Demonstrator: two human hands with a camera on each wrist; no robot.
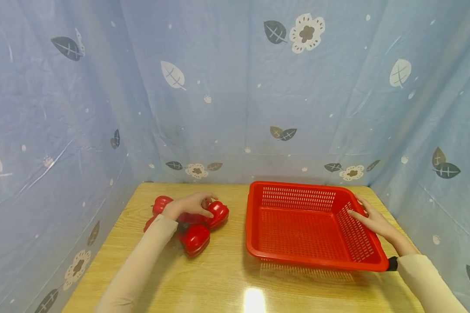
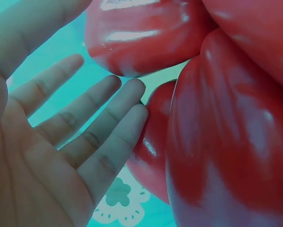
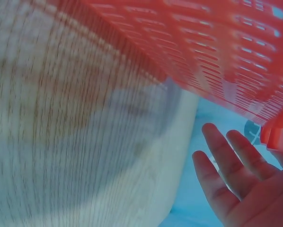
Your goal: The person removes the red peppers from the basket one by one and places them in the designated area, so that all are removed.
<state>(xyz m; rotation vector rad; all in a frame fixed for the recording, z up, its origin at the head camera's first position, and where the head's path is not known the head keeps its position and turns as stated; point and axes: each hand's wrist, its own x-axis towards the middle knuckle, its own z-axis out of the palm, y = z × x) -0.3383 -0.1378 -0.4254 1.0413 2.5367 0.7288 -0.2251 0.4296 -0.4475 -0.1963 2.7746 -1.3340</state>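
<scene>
Several glossy red bell peppers (image 1: 196,240) lie in a cluster on the left part of the table. My left hand (image 1: 193,205) is over them, its thumb and fingers spread near the rightmost bell pepper (image 1: 220,211). In the left wrist view the left hand (image 2: 61,127) has its fingers extended beside the peppers (image 2: 231,127), with nothing enclosed. A red plastic basket (image 1: 297,262) stands on the right. My right hand (image 1: 374,221) rests at its right rim, thumb toward the inside. The right wrist view shows straight fingers (image 3: 222,153) outside the perforated basket wall (image 3: 203,47).
The wooden table (image 1: 227,278) carries the peppers and the basket. Blue patterned curtains (image 1: 227,108) hang behind and along both sides. Between the peppers and the basket lies a strip of bare wood. The basket's inner floor (image 1: 297,230) shows.
</scene>
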